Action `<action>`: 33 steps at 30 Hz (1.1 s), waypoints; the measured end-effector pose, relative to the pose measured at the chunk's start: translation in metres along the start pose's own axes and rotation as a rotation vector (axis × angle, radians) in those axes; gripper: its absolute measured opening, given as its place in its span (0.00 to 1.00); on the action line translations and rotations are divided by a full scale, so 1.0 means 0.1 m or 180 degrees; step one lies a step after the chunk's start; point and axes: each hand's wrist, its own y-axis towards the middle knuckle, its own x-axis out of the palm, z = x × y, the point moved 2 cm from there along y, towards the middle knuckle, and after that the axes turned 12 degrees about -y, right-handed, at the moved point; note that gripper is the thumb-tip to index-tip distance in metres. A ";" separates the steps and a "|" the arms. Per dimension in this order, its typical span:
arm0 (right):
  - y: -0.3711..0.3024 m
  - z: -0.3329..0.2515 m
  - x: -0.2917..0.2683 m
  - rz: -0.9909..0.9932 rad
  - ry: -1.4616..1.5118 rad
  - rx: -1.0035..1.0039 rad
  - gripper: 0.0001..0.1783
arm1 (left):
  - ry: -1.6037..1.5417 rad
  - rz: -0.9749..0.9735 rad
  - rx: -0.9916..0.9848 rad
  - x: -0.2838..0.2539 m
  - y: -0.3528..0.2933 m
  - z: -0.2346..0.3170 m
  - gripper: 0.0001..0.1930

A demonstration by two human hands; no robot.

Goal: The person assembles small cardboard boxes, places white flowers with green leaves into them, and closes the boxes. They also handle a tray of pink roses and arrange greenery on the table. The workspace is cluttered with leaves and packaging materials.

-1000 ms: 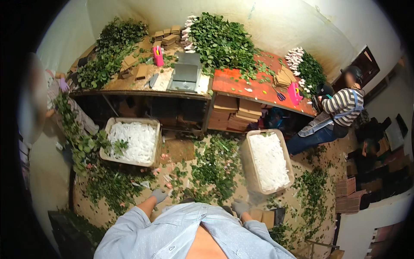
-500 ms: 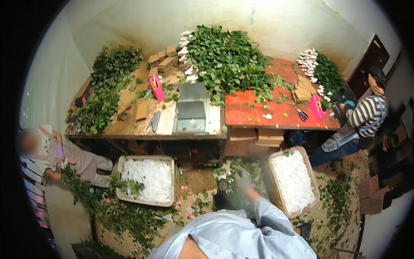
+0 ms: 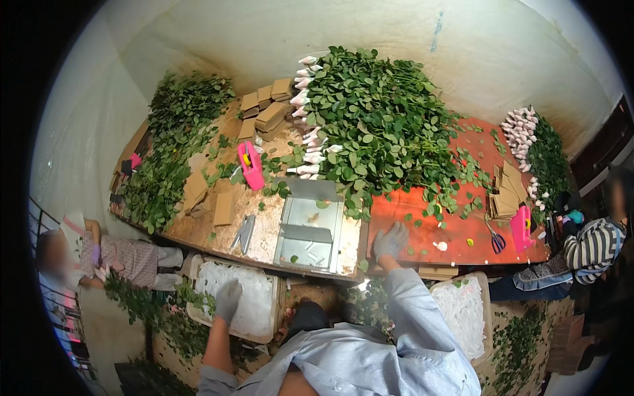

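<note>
My left hand (image 3: 228,301), in a grey glove, is over the near-left side of a bin (image 3: 275,310) of white foam-like sleeves (image 3: 251,288). Its fingers look loosely stretched, with nothing visible in them. My right hand (image 3: 391,241), gloved the same way, lies open at the front edge of the red tabletop (image 3: 422,251), fingers forward. Just left of it a metal box-like tray (image 3: 308,232) is set in the wooden bench. Beyond, a large heap of leafy rose stems (image 3: 383,125) lies with its white-wrapped heads (image 3: 302,99) toward the left.
Pink tape dispensers (image 3: 250,165), cardboard pieces (image 3: 269,113), a grey stapler-like tool (image 3: 244,233) and scissors (image 3: 496,239) lie on the benches. Another sleeve bin (image 3: 462,310) stands at right. One person (image 3: 129,261) is at left, another (image 3: 588,244) at right. Leaves litter the floor (image 3: 522,343).
My right hand has risen from the leafy floor between the bins to the red tabletop. My left hand has come into view over the left bin. The view has shifted as I straighten up.
</note>
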 end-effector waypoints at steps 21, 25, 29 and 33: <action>0.05 -0.20 -0.25 -0.0185 -0.0293 0.0141 0.32 | 0.3988 -0.2095 0.2776 3.94 3.47 3.52 0.68; 0.12 -0.25 -0.29 -0.0265 -0.0163 0.0129 0.32 | 0.3620 -0.1466 0.2444 3.95 3.90 3.78 0.69; 0.09 -0.24 -0.30 -0.0174 -0.0171 0.0145 0.33 | 0.3598 -0.1470 0.2604 4.13 4.23 3.76 0.69; 0.09 -0.24 -0.33 -0.0190 -0.0193 0.0193 0.33 | 0.3852 -0.1870 0.3033 4.17 4.08 3.43 0.66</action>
